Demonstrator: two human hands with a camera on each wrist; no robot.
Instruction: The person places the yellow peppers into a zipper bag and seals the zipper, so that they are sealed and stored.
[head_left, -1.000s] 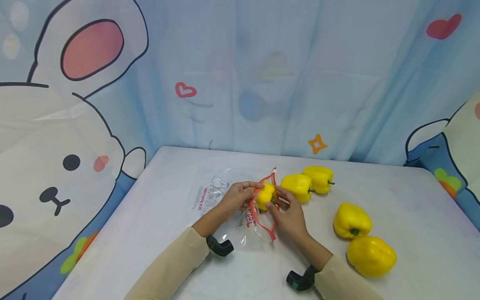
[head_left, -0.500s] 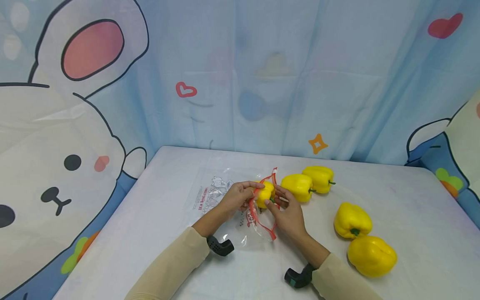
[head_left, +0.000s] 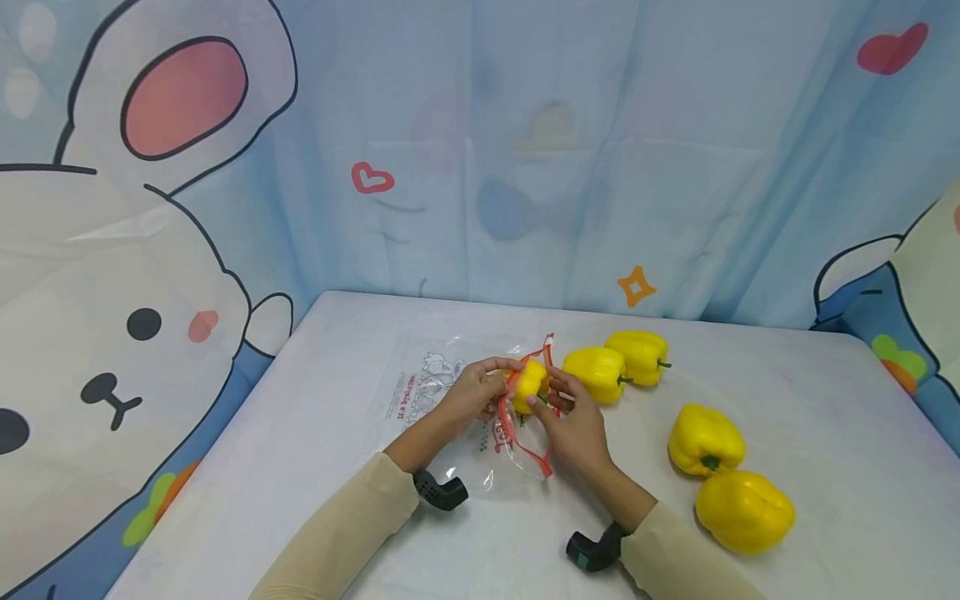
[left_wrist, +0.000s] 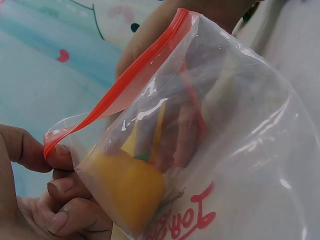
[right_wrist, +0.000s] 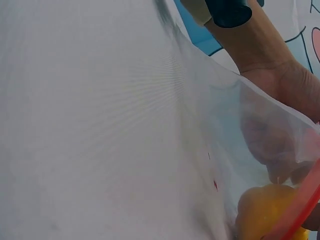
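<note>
A clear plastic zip bag (head_left: 427, 379) with a red-edged mouth and printed drawings lies on the white table, its opening facing right. My left hand (head_left: 472, 396) pinches the bag's red rim (left_wrist: 135, 70) between finger and thumb. My right hand (head_left: 581, 427) holds a small yellow bell pepper (head_left: 531, 386) with a green stem at the mouth. Through the film in the left wrist view, the pepper (left_wrist: 125, 185) shows inside the bag, with right-hand fingers behind it. The right wrist view is mostly table and film; the pepper (right_wrist: 265, 207) sits at its lower right.
Two yellow bell peppers (head_left: 594, 375) lie close together just beyond my right hand. Another pair of yellow peppers (head_left: 705, 439) sits to the right, touching each other. A printed blue curtain (head_left: 525, 167) hangs behind the table (head_left: 315, 467).
The pepper has shifted very slightly up and away in the bag's mouth, and my right hand has edged a little left with it. My left hand stays on the rim.
</note>
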